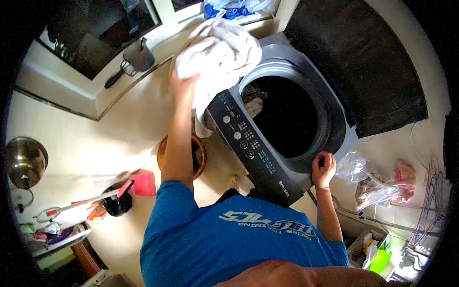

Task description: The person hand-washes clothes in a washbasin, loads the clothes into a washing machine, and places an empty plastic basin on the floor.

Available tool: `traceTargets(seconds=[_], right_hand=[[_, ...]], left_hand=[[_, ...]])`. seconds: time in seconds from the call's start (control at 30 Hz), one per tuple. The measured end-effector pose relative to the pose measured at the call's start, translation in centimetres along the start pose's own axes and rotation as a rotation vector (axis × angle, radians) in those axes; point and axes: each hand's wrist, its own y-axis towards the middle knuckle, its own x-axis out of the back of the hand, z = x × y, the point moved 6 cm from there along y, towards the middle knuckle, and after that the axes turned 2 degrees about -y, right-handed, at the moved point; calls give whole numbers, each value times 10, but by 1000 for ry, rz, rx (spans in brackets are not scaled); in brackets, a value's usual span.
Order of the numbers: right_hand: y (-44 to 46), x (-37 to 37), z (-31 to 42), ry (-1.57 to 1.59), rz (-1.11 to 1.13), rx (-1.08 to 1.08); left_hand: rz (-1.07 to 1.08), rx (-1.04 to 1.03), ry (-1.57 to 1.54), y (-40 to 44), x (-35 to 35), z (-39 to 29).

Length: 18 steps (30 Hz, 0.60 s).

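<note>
Washing machine (263, 165): tub (291, 119) open at the top.
White cloth (222, 52): bunched up at the machine's left edge, one end hanging down.
Left hand (184, 87): grasping the white cloth.
Right hand (324, 170): curled at the machine's near rim; from here I can't tell if it grips anything.
Pale item (254, 107): inside the tub.

The washing machine (267, 170) and a round brown pot (202, 155) stand on the pale floor (217, 155). A small light rag (254, 107) lies inside the machine's dark tub (291, 122), and the right hand (324, 170) touches the machine's edge. Plastic bags (232, 8) sit on the window ledge (260, 19).
</note>
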Motion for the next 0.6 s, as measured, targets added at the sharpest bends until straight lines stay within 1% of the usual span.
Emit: traceTargets(seconds=[0.03,0.07,0.1,0.13,0.17,0.23,0.27,0.3,0.33,0.37,0.43,0.47,0.5,0.57,0.6], right_hand=[[1,0,2,-2,9,18],[2,0,4,19,-8,6],[3,-3,5,23,21,26],[1,-2,4,8,5,35],[1,-2,5,-4,-16,48],[-1,-5,4,-17,27,56],[-2,-6,2,-39,23,57],[-1,-6,0,-60,13,57],[-2,-6,0,-35,39,11],[-1,-8,-1,-30,49,28],[-4,-9,-6,-34,10,17],[-3,-8,-2,-43,-6,21],[-2,-9,-1,-40,10,37],[-4,-11,-6,-80,16,-22],[-7,-13,-17,-78,13,0]], left_hand=[[80,-65,-55,-11,-31,-40],[213,-70,-59,-18,-59,-57],[323,-189,205,-33,-87,-77],[485,-305,68,-42,-111,-56],[694,-413,233,-77,-143,-77],[887,-320,225,-126,-181,-78],[1165,-346,330,-147,-185,-75],[1344,-434,372,-165,-183,-70],[1254,-406,179,-158,-176,-72],[1158,-378,-8,-150,-164,-74],[685,-110,-183,-97,-117,-63],[506,-320,-36,-63,-84,-48],[118,-222,179,-36,-42,-30],[-164,-153,278,7,26,27],[-231,42,533,6,39,51]])
